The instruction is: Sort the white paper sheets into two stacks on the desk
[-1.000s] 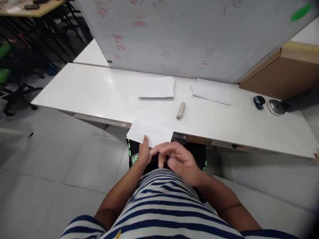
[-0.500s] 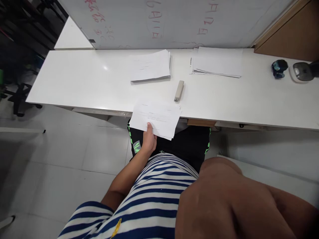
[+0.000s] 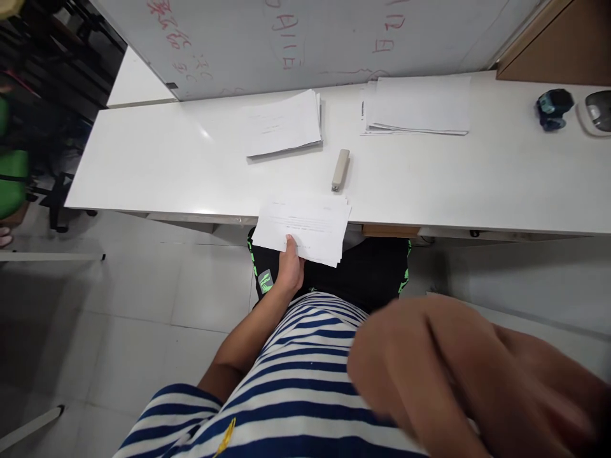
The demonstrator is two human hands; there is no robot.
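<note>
My left hand (image 3: pixel 291 270) is closed on a small stack of printed paper sheets (image 3: pixel 310 222), thumb on top and fingers underneath. The sheets lie over the desk's front edge, above my lap. Close to the camera at the lower right, my right hand (image 3: pixel 429 369) is large and partly blurred, its fingers bent and pressed together. Whatever they hold, if anything, is hidden. Beyond the held sheets, a light grey stapler (image 3: pixel 340 170) rests on the desk.
On the white desk (image 3: pixel 157 165) are a left paper pile (image 3: pixel 286 124) and a right paper pile (image 3: pixel 422 105). A dark blue-green object (image 3: pixel 554 109) and a white-rimmed device (image 3: pixel 596 113) stand far right, near a brown panel (image 3: pixel 558 48). A whiteboard (image 3: pixel 334 38) rises behind.
The view has shifted slightly. My right hand has turned near the camera, showing its bent fingers more. My left hand keeps its hold on the sheets.
</note>
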